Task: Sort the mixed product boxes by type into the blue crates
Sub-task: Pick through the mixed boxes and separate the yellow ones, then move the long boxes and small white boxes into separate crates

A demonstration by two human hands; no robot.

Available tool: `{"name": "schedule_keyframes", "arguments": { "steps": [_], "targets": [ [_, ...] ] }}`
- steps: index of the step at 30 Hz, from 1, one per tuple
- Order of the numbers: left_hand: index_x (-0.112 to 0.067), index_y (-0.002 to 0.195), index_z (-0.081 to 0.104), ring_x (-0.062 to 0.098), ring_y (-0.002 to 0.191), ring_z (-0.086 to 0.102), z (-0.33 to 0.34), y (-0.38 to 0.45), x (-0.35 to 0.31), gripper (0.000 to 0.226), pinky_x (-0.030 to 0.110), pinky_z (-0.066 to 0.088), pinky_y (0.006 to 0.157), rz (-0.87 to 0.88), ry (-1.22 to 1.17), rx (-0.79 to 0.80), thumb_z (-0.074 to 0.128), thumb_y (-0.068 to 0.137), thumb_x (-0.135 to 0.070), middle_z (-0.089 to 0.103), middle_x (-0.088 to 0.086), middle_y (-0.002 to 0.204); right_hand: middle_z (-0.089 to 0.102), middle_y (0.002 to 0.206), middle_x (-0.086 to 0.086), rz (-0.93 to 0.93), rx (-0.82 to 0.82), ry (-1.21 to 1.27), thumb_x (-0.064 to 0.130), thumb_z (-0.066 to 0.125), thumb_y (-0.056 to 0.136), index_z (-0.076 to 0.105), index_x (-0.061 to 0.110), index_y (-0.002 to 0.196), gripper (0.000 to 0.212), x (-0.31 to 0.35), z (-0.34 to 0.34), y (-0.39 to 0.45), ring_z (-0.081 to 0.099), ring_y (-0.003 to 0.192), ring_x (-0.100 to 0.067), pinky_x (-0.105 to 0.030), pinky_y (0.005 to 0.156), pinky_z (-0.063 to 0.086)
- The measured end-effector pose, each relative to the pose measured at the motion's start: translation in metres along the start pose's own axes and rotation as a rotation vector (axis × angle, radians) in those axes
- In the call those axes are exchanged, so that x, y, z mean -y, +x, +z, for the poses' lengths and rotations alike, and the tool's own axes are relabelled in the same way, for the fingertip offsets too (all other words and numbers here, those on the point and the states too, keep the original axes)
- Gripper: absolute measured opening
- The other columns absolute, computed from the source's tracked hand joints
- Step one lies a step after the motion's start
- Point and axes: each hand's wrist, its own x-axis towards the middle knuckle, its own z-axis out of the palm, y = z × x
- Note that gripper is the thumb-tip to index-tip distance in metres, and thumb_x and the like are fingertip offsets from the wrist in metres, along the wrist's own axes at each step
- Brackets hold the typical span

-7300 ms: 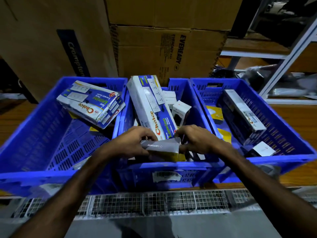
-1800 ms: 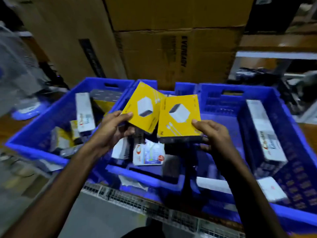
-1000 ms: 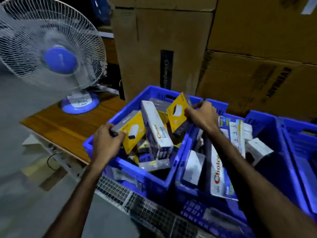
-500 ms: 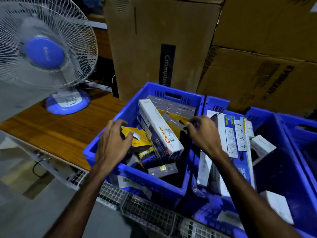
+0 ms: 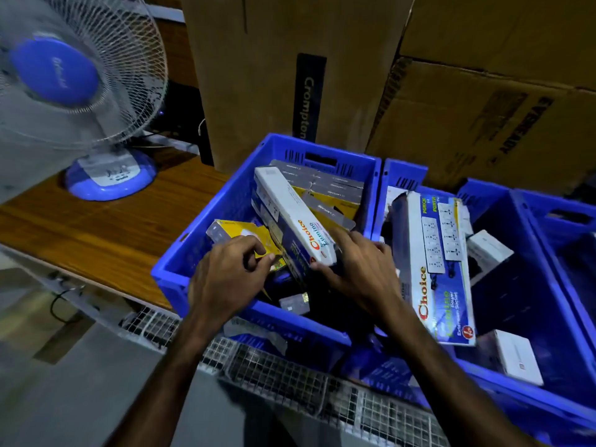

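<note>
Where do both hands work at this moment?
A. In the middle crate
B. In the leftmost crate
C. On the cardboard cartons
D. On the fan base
B: the left hand and right hand meet inside the leftmost crate, at the near end of a long white Choice box.

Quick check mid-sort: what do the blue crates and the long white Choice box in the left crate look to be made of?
Left crate: looks like moulded rigid plastic, slightly glossy; slotted walls and a cut-out handle suggest it. Long white Choice box: probably printed cardboard with a smooth, faintly shiny coating; sharp folded edges and printed graphics. Its contents are not visible.
</note>
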Motion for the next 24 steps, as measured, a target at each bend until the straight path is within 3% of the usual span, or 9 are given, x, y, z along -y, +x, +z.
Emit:
{"name": "schedule_keyframes", "arguments": {
  "steps": [2, 5, 7, 9, 12, 15, 18, 21, 24],
  "targets": [
    [-0.027, 0.081, 0.064, 0.014, 0.063, 0.059, 0.001, -0.003, -0.005, 0.021, 0.032, 0.050, 0.055, -0.002, -0.011, -0.013, 0.076, 0.088, -0.043, 0.061, -0.009, 0.069, 0.058, 0.143, -0.005, 0.029, 0.122, -0.074, 0.084, 0.046, 0.082, 0.029, 0.027, 0.154, 0.093, 0.006, 0.002, 0.018, 0.058, 0.126, -0.028, -0.056, 0.111, 0.028],
    [-0.029, 0.080, 0.064, 0.012, 0.067, 0.060, 0.006, -0.007, -0.017, 0.022, 0.034, 0.052, 0.055, 0.009, -0.021, -0.014, 0.076, 0.087, -0.045, 0.064, -0.012, 0.074, 0.070, 0.124, -0.008, 0.052, 0.216, -0.208, 0.088, 0.046, 0.078, 0.029, 0.022, 0.147, 0.096, 0.012, 0.011, 0.033, 0.067, 0.113, -0.030, -0.064, 0.114, 0.019],
    [-0.030, 0.082, 0.065, 0.010, 0.070, 0.061, 0.009, -0.013, -0.025, 0.020, 0.033, 0.052, 0.057, 0.021, -0.026, -0.015, 0.075, 0.088, -0.047, 0.065, -0.015, 0.078, 0.073, 0.115, -0.008, 0.068, 0.191, -0.212, 0.084, 0.045, 0.079, 0.038, 0.020, 0.138, 0.087, 0.015, 0.013, 0.035, 0.069, 0.107, -0.030, -0.065, 0.112, 0.020],
    [-0.030, 0.083, 0.065, 0.010, 0.072, 0.063, 0.011, -0.019, -0.031, 0.019, 0.032, 0.052, 0.058, 0.020, -0.052, -0.020, 0.074, 0.088, -0.046, 0.065, -0.016, 0.079, 0.072, 0.115, -0.008, 0.089, 0.064, -0.127, 0.076, 0.042, 0.084, 0.048, 0.021, 0.128, 0.071, 0.017, 0.007, 0.034, 0.068, 0.104, -0.030, -0.058, 0.107, 0.028],
    [-0.028, 0.082, 0.066, 0.007, 0.070, 0.064, 0.016, -0.025, -0.035, 0.019, 0.035, 0.053, 0.060, 0.025, -0.155, -0.041, 0.072, 0.088, -0.044, 0.066, -0.015, 0.078, 0.073, 0.115, -0.011, 0.197, -0.151, 0.139, 0.070, 0.044, 0.086, 0.060, 0.027, 0.123, 0.059, 0.020, -0.015, 0.030, 0.066, 0.104, -0.034, -0.046, 0.094, 0.042],
    [-0.024, 0.080, 0.067, 0.007, 0.069, 0.064, 0.022, -0.025, -0.039, 0.020, 0.039, 0.053, 0.061, 0.025, -0.312, -0.075, 0.070, 0.090, -0.042, 0.067, -0.012, 0.076, 0.076, 0.112, -0.005, 0.436, -0.174, 0.557, 0.073, 0.054, 0.081, 0.069, 0.029, 0.117, 0.059, 0.010, -0.030, 0.026, 0.068, 0.108, -0.032, -0.044, 0.095, 0.053],
    [-0.022, 0.077, 0.068, 0.009, 0.068, 0.064, 0.030, -0.024, -0.054, 0.018, 0.039, 0.052, 0.061, 0.001, -0.472, -0.104, 0.072, 0.091, -0.034, 0.067, -0.010, 0.072, 0.080, 0.093, 0.005, 0.516, -0.247, 1.001, 0.069, 0.064, 0.079, 0.075, 0.021, 0.100, 0.053, -0.009, -0.038, 0.013, 0.075, 0.089, -0.018, -0.045, 0.089, 0.058],
    [-0.020, 0.076, 0.068, 0.009, 0.066, 0.064, 0.044, -0.024, -0.078, 0.019, 0.038, 0.053, 0.063, -0.001, -0.614, -0.083, 0.073, 0.090, -0.030, 0.068, -0.007, 0.070, 0.078, 0.084, 0.005, 0.529, -0.286, 1.206, 0.051, 0.065, 0.092, 0.074, 0.020, 0.091, 0.033, -0.032, -0.046, -0.017, 0.067, 0.067, -0.007, -0.027, 0.062, 0.050],
    [-0.018, 0.077, 0.068, 0.006, 0.063, 0.062, 0.058, -0.027, -0.118, 0.028, 0.031, 0.051, 0.060, 0.009, -0.708, -0.037, 0.068, 0.089, -0.043, 0.067, -0.005, 0.069, 0.080, 0.094, -0.003, 0.631, -0.277, 1.371, 0.057, 0.063, 0.086, 0.074, 0.016, 0.102, 0.045, -0.061, -0.050, -0.051, 0.068, 0.072, -0.014, -0.028, 0.064, 0.049]
  ]
}}
